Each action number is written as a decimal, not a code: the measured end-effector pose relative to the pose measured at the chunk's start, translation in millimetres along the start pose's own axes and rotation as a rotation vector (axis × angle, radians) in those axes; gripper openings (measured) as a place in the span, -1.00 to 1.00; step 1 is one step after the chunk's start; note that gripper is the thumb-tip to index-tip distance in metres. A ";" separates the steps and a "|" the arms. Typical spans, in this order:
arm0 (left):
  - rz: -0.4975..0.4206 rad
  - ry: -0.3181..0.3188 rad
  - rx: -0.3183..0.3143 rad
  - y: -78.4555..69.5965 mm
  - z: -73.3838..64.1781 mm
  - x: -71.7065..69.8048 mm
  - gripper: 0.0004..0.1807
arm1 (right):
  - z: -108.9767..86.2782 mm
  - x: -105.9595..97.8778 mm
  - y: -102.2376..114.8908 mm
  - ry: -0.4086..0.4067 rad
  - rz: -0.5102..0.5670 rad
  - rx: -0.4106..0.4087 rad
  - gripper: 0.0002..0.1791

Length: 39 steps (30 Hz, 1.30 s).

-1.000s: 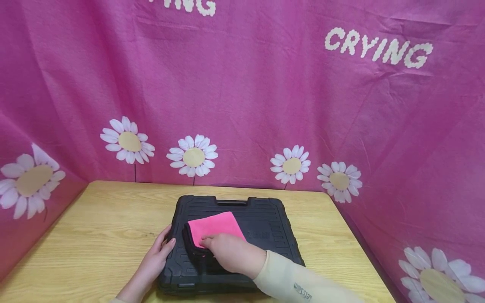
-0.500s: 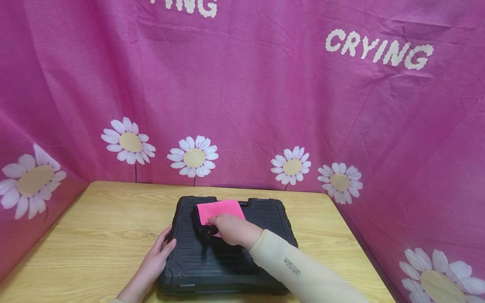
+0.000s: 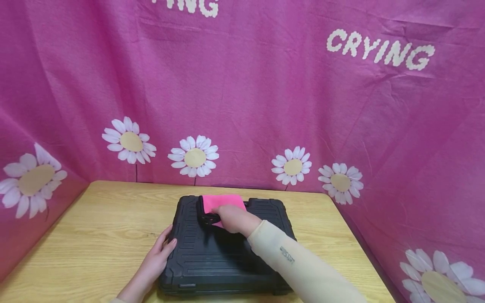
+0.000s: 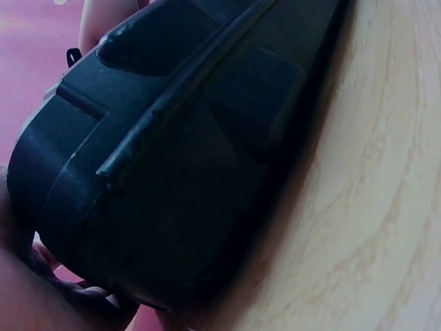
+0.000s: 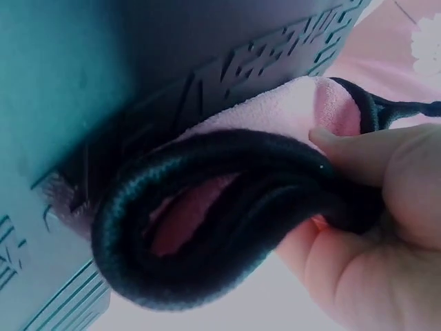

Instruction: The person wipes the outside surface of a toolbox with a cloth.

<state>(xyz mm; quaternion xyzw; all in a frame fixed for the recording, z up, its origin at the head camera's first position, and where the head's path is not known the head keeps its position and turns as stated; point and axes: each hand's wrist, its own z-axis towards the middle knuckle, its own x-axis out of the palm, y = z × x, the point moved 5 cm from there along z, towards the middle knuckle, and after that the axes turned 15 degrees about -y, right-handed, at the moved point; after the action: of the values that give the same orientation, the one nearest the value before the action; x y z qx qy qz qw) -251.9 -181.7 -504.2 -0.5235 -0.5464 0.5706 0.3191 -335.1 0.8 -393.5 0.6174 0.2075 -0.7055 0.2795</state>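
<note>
Pink cloth (image 3: 223, 200), folded into a pad with black trim (image 5: 124, 227), at twelve o'clock on the lid of a black case (image 3: 216, 263), partly over the handle side. Pinched along its near edge by the right hand (image 3: 233, 218), thumb above and fingers below, seemingly to keep the layers together; cream sleeve (image 3: 293, 259) reaching in from four o'clock. At nine o'clock, pressed to the case's side, the left hand (image 3: 158, 254), fairly relaxed, thumb apart from the fingers and over the top edge, probably as a brace against sliding; full bend of those fingers hidden. Case lying flat, perhaps for steadiness, on a wooden table (image 3: 102, 235) with pale yellow grain. Around from nine through twelve to three o'clock, magenta fabric (image 3: 246, 92) with white daisies (image 3: 195, 158) low down and pale lettering (image 3: 380, 49), "CRYING", at one o'clock.
</note>
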 end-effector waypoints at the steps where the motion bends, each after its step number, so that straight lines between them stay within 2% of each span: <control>1: 0.001 0.000 0.000 0.2 0.0 -0.1 -0.24 | 1.4 0.5 -1.3 0.003 -0.001 0.009 -0.86; 5: 0.008 -0.001 -0.002 0.6 -0.4 -0.1 -0.24 | 6.8 2.3 -6.8 0.010 0.000 0.039 -0.84; 14: 0.013 -0.003 -0.013 2.1 1.4 0.8 -0.23 | 15.7 1.2 -15.8 -0.023 0.009 0.052 -0.84; 20: 0.023 -0.002 -0.010 3.2 1.7 0.5 -0.23 | 20.4 2.8 -21.9 -0.003 0.035 0.122 -0.82; 24: 0.010 0.000 -0.011 2.1 1.6 0.3 -0.24 | 22.3 3.8 -23.6 0.014 0.015 0.136 -0.85; 29: 0.016 0.003 -0.012 2.2 1.9 -0.4 -0.23 | 21.6 3.2 -21.3 0.008 -0.010 0.115 -0.87; 36: 0.031 0.008 -0.002 2.5 2.3 -0.1 -0.21 | 14.0 1.7 -13.5 -0.032 -0.054 0.026 -0.96; 39: 0.035 0.007 -0.003 2.3 2.5 0.8 -0.21 | 7.8 3.3 -8.9 -0.036 -0.087 -0.005 -0.88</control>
<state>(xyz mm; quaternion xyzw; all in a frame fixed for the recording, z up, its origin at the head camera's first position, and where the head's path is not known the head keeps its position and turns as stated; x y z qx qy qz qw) -254.0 -182.2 -507.0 -0.5354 -0.5368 0.5734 0.3104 -347.0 2.1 -396.0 0.5942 0.2311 -0.7274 0.2538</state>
